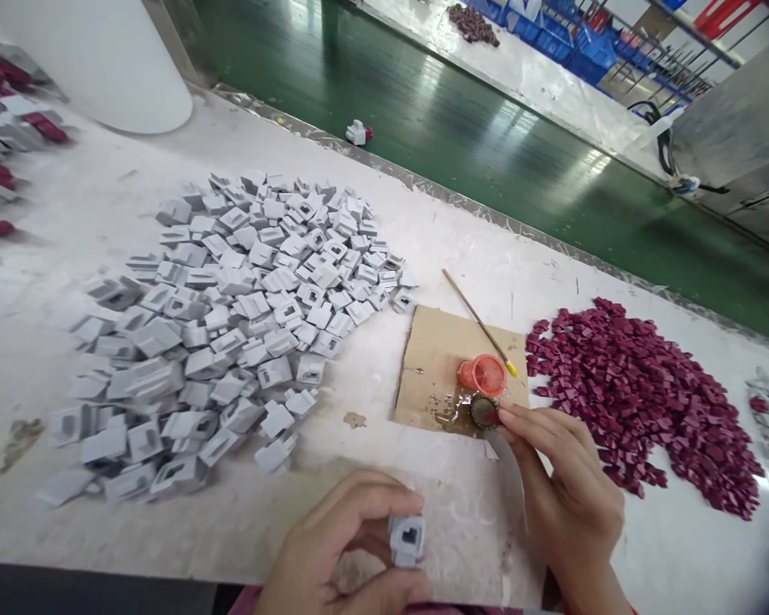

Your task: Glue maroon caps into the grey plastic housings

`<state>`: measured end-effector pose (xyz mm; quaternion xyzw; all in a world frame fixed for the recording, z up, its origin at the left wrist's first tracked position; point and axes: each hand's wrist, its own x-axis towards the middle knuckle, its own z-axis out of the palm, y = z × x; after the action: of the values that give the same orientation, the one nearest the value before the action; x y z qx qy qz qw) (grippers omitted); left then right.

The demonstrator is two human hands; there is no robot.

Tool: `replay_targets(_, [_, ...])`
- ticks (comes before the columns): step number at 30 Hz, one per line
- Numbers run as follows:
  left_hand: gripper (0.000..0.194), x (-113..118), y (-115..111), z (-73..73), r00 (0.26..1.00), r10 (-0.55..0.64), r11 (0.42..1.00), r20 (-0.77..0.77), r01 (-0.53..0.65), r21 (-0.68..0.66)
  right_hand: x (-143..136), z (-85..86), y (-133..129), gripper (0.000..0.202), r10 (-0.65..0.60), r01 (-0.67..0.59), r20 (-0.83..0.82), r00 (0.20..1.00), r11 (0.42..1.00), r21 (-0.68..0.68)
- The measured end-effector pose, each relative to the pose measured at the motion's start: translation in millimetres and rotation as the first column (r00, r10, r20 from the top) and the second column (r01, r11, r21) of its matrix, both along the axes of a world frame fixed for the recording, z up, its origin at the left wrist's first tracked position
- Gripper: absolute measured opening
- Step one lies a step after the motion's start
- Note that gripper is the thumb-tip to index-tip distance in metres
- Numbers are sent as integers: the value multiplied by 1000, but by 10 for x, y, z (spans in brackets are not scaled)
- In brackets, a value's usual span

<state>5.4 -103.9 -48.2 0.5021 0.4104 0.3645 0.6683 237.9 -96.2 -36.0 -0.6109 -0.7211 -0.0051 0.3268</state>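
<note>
My left hand [352,547] is closed on a small grey plastic block [407,540], pinched between thumb and fingers, its dark square opening turned up. My right hand [570,487] pinches a small maroon plastic piece [494,416] at the edge of a bottle cap [481,412]; whether the piece touches what is in the cap I cannot tell. The cap sits on a piece of cardboard [432,342] wet with clear liquid. Against it stands a small orange-red cup [487,374]. Across the cardboard's far edge lies a thin stick [474,314] with a yellow tip.
Left of the cardboard spreads a heap of grey blocks [249,290]; to the right lies a heap of maroon pieces [654,384]. Beyond the table runs a green conveyor belt [423,111] carrying one grey-and-maroon piece [359,132]. A white cylinder [128,68] stands at the back left.
</note>
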Motion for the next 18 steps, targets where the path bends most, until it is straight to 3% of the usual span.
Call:
replay_targets(3, [35, -15, 49, -32, 963, 15, 925, -270, 89, 369, 15, -5, -14, 37, 9, -9, 27, 1000, 1000, 0])
replay_targets(6, [23, 19, 73, -44, 911, 139, 811, -389, 120, 572, 14, -2, -8, 38, 18, -18, 45, 999, 1000, 9])
replay_targets(9, [21, 65, 81, -50, 899, 182, 777, -397, 116, 619, 1, -2, 13, 37, 26, -26, 37, 999, 1000, 0])
replay_targets(14, [20, 78, 97, -51, 902, 180, 770, -391, 118, 627, -2, -8, 28, 40, 25, -25, -1, 1000, 1000, 13])
replay_targets(18, [17, 73, 119, -46, 882, 203, 744, -426, 144, 653, -45, 30, -75, 45, 0, 1, -108, 994, 1000, 12])
